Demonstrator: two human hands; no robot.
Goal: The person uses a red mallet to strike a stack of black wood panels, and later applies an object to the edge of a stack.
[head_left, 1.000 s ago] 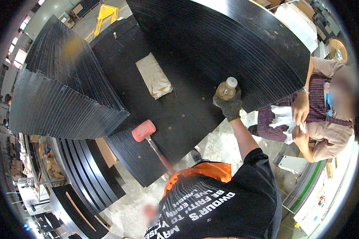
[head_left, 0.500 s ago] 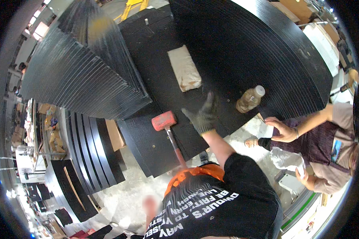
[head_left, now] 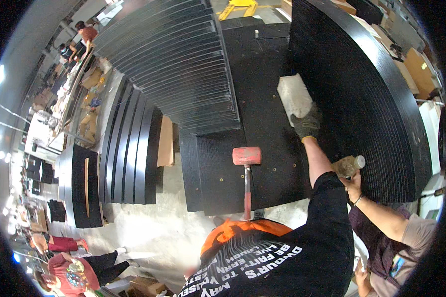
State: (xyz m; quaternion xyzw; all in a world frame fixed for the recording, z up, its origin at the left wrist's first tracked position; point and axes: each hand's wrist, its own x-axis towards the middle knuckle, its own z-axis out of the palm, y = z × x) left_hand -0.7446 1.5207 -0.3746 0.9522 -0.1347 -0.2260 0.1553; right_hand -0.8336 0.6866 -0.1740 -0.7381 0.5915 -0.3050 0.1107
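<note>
One gloved hand, the person's right hand (head_left: 308,123), has the near end of a pale block (head_left: 293,95) between thumb and fingers; how firm that grasp is cannot be told. The glove is dark grey with a yellowish cuff at the wrist. What the left hand does cannot be told, as it cannot be made out. The block lies on a black surface (head_left: 262,106), toward its right side, its long sides slanting and its far end tipped a little to the left.

Nearer the front edge of the surface lies a mallet (head_left: 247,155), its faded red head set crosswise and its handle reaching to the front edge. An orange cloth (head_left: 233,230) crosses the person's black shirt (head_left: 272,262) just beyond that edge.

By the surface's near right corner, a co-worker's bare hand (head_left: 353,187) grips a clear bottle (head_left: 346,167), which is tilted with its white cap to the right.

Along the right side of the surface stands a tall row of black boards (head_left: 352,94); a wrapped stack (head_left: 178,74) of dark boards fills the far left part. Near the far edge sits a small white object (head_left: 256,34). Left of the surface are a brown board (head_left: 166,143) and long black panels (head_left: 134,148), with pale floor (head_left: 143,227) in front.
</note>
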